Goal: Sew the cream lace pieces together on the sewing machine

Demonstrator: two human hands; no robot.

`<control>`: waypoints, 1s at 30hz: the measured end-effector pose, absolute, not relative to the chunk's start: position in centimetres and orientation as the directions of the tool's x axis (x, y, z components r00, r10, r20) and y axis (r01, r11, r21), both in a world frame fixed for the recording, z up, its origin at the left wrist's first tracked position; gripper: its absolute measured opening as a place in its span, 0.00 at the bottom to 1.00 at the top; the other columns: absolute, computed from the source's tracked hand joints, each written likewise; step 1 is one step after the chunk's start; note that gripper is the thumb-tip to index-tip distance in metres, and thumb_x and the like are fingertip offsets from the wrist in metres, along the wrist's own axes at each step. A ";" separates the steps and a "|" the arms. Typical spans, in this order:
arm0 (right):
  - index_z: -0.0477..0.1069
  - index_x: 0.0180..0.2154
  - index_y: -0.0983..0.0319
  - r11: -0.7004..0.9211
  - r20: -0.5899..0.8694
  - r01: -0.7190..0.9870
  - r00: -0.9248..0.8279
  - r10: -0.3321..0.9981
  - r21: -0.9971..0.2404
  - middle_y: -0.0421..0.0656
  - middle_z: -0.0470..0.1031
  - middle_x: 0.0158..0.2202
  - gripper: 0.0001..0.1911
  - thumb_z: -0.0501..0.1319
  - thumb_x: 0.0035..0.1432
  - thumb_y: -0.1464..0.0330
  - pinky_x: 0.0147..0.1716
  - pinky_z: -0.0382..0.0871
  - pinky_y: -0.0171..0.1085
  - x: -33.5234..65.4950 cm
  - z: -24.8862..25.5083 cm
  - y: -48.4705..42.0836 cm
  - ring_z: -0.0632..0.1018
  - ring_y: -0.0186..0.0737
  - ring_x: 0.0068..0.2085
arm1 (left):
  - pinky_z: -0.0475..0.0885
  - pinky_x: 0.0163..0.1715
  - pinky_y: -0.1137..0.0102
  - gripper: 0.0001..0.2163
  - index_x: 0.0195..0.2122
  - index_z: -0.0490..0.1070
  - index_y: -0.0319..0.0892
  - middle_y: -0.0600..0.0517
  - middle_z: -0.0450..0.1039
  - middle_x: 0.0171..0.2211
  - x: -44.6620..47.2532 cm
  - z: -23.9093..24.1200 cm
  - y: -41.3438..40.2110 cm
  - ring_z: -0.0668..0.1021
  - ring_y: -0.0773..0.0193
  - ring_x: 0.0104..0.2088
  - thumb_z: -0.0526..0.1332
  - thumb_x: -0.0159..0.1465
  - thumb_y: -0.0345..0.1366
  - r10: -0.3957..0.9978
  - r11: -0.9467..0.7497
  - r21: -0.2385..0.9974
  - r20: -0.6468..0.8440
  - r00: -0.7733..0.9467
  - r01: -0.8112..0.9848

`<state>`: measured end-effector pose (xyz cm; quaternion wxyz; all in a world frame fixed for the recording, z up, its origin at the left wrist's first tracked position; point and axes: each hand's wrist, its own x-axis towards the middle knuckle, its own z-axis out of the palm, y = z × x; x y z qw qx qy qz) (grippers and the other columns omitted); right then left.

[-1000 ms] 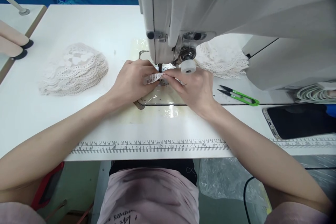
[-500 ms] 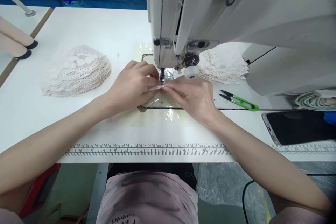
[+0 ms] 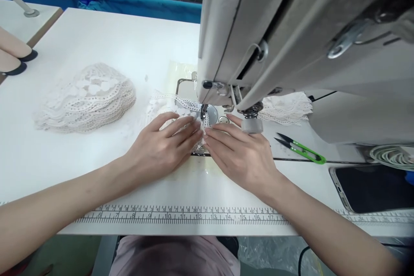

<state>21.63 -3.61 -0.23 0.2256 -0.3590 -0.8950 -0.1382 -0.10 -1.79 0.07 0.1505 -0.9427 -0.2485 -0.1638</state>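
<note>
A piece of white lace [image 3: 161, 104] lies spread over the needle plate, its edge under the presser foot [image 3: 203, 113] of the sewing machine [image 3: 297, 64]. My left hand [image 3: 161, 146] rests on the lace from the left, fingers stretched out flat, tips just in front of the foot. From the right, my right hand [image 3: 244, 151] lays its extended fingers along the lace's near right edge. Both sets of fingertips almost meet below the needle. The part of the lace beneath my fingers is hidden.
A pile of lace pieces [image 3: 93, 99] sits left, another lace stack [image 3: 286, 110] behind my right hand. Green thread snips [image 3: 300, 150], a phone [image 3: 371, 187] and a coil of cord [image 3: 391, 155] lie right. A printed ruler [image 3: 181, 216] follows the front edge.
The lace, a small strip pinched between my fingertips before, now lies opened out under the presser foot. My fingers have flattened onto it. The view has shifted and tilted.
</note>
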 end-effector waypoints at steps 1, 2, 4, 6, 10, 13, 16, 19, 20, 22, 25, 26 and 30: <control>0.78 0.36 0.61 0.707 0.501 0.703 -0.642 0.580 0.083 0.40 0.83 0.38 0.08 0.60 0.61 0.76 0.50 0.74 0.41 21.6 -0.2 -3.6 0.80 0.38 0.35 | 0.72 0.51 0.58 0.13 0.53 0.71 0.39 0.48 0.77 0.51 -0.1 0.1 -1.8 0.77 0.55 0.53 0.57 0.69 0.30 0.424 -0.829 -0.202 0.382 0.821 0.522; 0.78 0.36 0.62 0.709 0.501 0.701 -0.643 0.579 0.080 0.40 0.83 0.37 0.08 0.60 0.61 0.76 0.51 0.74 0.42 21.6 -0.2 -3.6 0.80 0.38 0.35 | 0.71 0.51 0.58 0.13 0.53 0.71 0.39 0.48 0.77 0.51 -0.1 0.1 -1.8 0.77 0.56 0.53 0.57 0.69 0.30 0.428 -0.826 -0.203 0.380 0.820 0.526; 0.78 0.36 0.63 0.711 0.496 0.699 -0.645 0.581 0.077 0.40 0.83 0.37 0.07 0.61 0.61 0.75 0.52 0.74 0.42 21.6 -0.2 -3.6 0.80 0.38 0.34 | 0.71 0.51 0.59 0.12 0.53 0.71 0.40 0.49 0.77 0.51 -0.1 0.1 -1.8 0.77 0.57 0.54 0.57 0.69 0.31 0.435 -0.821 -0.205 0.379 0.817 0.532; 0.78 0.36 0.63 0.708 0.492 0.702 -0.645 0.585 0.078 0.40 0.83 0.38 0.07 0.60 0.61 0.75 0.52 0.74 0.42 21.7 -0.2 -3.6 0.80 0.38 0.34 | 0.71 0.51 0.59 0.12 0.53 0.71 0.41 0.50 0.77 0.52 -0.1 0.0 -1.8 0.77 0.57 0.54 0.56 0.69 0.31 0.439 -0.820 -0.201 0.380 0.814 0.536; 0.78 0.36 0.61 0.697 0.491 0.711 -0.641 0.589 0.092 0.38 0.83 0.39 0.08 0.59 0.63 0.74 0.51 0.74 0.42 21.6 -0.2 -3.7 0.80 0.36 0.36 | 0.70 0.51 0.57 0.12 0.53 0.71 0.41 0.49 0.77 0.52 -0.1 -0.1 -1.7 0.77 0.56 0.54 0.57 0.69 0.31 0.452 -0.826 -0.157 0.387 0.803 0.541; 0.78 0.36 0.60 0.689 0.503 0.719 -0.629 0.593 0.087 0.37 0.83 0.39 0.08 0.60 0.63 0.74 0.53 0.73 0.43 21.5 -0.2 -3.6 0.80 0.37 0.36 | 0.70 0.52 0.56 0.13 0.54 0.71 0.43 0.49 0.76 0.52 -0.2 -0.2 -1.6 0.76 0.55 0.55 0.57 0.69 0.30 0.476 -0.828 -0.104 0.388 0.789 0.551; 0.79 0.36 0.61 0.692 0.506 0.719 -0.620 0.600 0.061 0.39 0.83 0.40 0.09 0.59 0.63 0.74 0.52 0.72 0.45 21.5 -0.3 -3.6 0.81 0.38 0.38 | 0.69 0.53 0.55 0.14 0.54 0.70 0.44 0.49 0.77 0.52 -0.2 -0.3 -1.5 0.76 0.55 0.55 0.57 0.68 0.30 0.484 -0.829 -0.079 0.394 0.781 0.554; 0.79 0.38 0.61 0.691 0.502 0.721 -0.616 0.607 0.048 0.41 0.83 0.40 0.09 0.59 0.63 0.74 0.52 0.72 0.45 21.5 -0.4 -3.5 0.81 0.39 0.39 | 0.69 0.53 0.55 0.14 0.54 0.70 0.43 0.48 0.77 0.52 -0.2 -0.4 -1.3 0.77 0.55 0.55 0.57 0.68 0.30 0.489 -0.826 -0.074 0.400 0.775 0.559; 0.79 0.38 0.61 0.689 0.499 0.723 -0.615 0.610 0.050 0.41 0.83 0.39 0.10 0.59 0.63 0.73 0.52 0.72 0.46 21.5 -0.5 -3.5 0.81 0.39 0.39 | 0.68 0.53 0.54 0.14 0.54 0.70 0.43 0.47 0.77 0.52 -0.2 -0.4 -1.3 0.77 0.54 0.55 0.57 0.68 0.30 0.494 -0.824 -0.069 0.400 0.772 0.563; 0.79 0.39 0.61 0.680 0.491 0.730 -0.615 0.617 0.059 0.41 0.83 0.39 0.10 0.58 0.64 0.73 0.52 0.72 0.46 21.6 -0.5 -3.4 0.81 0.39 0.39 | 0.68 0.53 0.54 0.14 0.55 0.70 0.44 0.48 0.76 0.52 -0.1 -0.4 -1.1 0.76 0.55 0.55 0.56 0.68 0.30 0.510 -0.817 -0.056 0.395 0.764 0.574; 0.79 0.40 0.61 0.672 0.484 0.737 -0.615 0.622 0.073 0.42 0.83 0.38 0.10 0.58 0.64 0.73 0.52 0.72 0.46 21.6 -0.7 -3.2 0.81 0.40 0.39 | 0.67 0.54 0.54 0.15 0.55 0.70 0.46 0.49 0.76 0.53 0.0 -0.3 -0.9 0.76 0.55 0.56 0.56 0.69 0.30 0.535 -0.807 -0.030 0.388 0.751 0.590; 0.79 0.41 0.62 0.669 0.484 0.739 -0.614 0.623 0.077 0.42 0.83 0.38 0.10 0.58 0.64 0.73 0.52 0.72 0.46 21.6 -0.7 -3.1 0.81 0.40 0.39 | 0.67 0.54 0.53 0.15 0.55 0.70 0.46 0.49 0.76 0.53 0.0 -0.3 -0.8 0.75 0.55 0.56 0.56 0.69 0.30 0.542 -0.804 -0.022 0.384 0.748 0.594; 0.79 0.42 0.64 0.661 0.476 0.746 -0.611 0.632 0.080 0.43 0.83 0.38 0.11 0.57 0.65 0.71 0.54 0.70 0.47 21.6 -0.8 -3.0 0.81 0.41 0.38 | 0.66 0.55 0.52 0.14 0.55 0.70 0.44 0.48 0.75 0.54 0.0 -0.4 -0.5 0.75 0.54 0.57 0.55 0.69 0.30 0.546 -0.798 -0.040 0.378 0.748 0.602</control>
